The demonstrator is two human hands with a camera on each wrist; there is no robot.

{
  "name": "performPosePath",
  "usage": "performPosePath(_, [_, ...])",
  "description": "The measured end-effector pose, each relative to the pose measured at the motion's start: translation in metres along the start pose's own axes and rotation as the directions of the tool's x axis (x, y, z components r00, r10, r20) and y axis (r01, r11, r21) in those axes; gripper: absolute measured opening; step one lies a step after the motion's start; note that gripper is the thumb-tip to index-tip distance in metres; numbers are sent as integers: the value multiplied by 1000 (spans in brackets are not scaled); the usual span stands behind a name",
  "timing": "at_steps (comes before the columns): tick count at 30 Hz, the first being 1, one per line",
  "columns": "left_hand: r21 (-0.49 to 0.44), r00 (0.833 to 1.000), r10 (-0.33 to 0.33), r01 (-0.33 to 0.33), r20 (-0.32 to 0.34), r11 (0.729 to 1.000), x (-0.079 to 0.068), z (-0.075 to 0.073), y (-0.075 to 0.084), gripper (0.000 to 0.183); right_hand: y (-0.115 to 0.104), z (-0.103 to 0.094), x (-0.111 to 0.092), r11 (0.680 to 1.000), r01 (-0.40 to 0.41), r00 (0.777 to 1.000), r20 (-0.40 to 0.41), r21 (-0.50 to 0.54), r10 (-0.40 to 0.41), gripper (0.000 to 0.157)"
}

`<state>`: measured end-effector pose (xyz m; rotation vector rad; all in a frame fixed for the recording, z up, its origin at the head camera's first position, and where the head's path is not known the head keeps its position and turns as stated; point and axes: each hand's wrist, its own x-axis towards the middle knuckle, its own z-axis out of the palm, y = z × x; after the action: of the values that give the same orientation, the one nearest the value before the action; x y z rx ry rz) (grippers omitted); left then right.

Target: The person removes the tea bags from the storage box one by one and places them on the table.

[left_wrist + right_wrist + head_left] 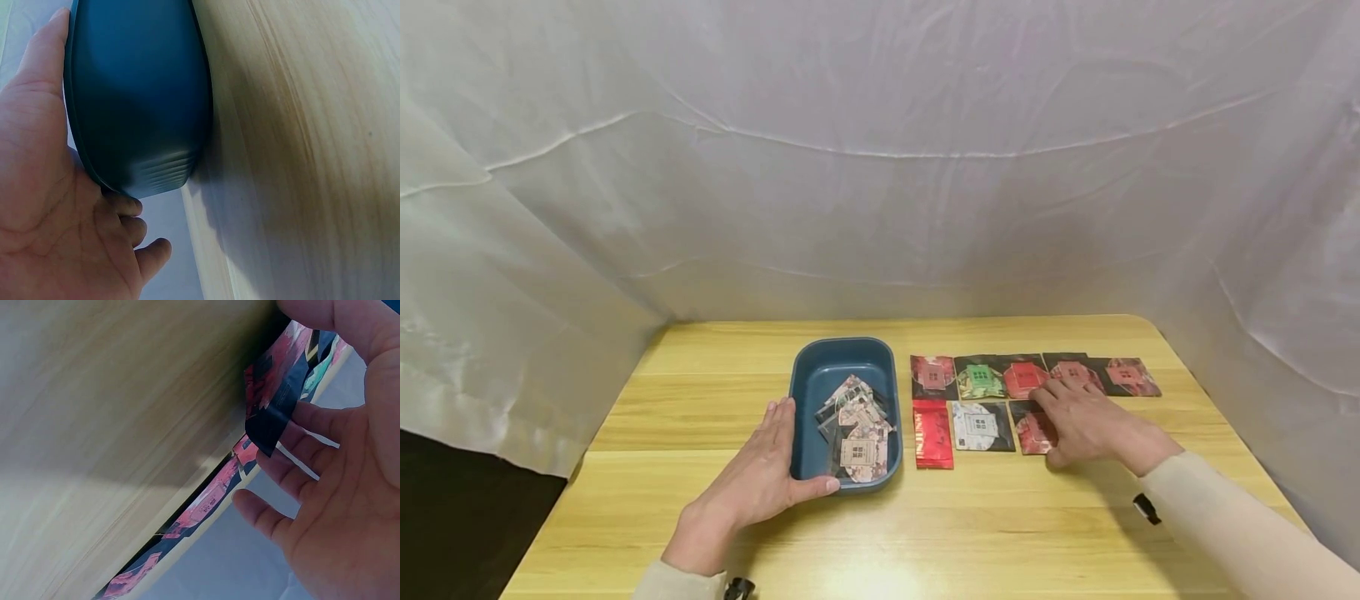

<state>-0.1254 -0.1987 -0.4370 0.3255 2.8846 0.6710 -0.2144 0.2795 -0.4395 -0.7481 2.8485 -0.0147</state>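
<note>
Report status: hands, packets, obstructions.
Left hand against blue tray. Right hand touching lower row's rightmost packet, partly covering it. More packets inside tray. No obstruction visible.

From high above the near side of the blue rectangular tray [842, 354], the head camera looks forward and down over the pale wooden worktop [1000, 533]. The left wrist camera, low and very near, faces the tray's outer wall. The right wrist camera, right of the tray, closely faces flat black-and-red packets [272, 394]. The head view shares both tray and packets.
</note>
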Motion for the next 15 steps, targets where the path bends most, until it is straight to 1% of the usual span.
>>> performPosePath(10, [-11,1000,-8,8,12,1000,0,0,1,137,-2,-2,0,1000,20,1000,-4,-3,-20,99])
performPosePath(15, [-12,1000,-9,9,12,1000,0,0,1,136,-3,-3,0,1000,17,1000,5,-8,-17,101])
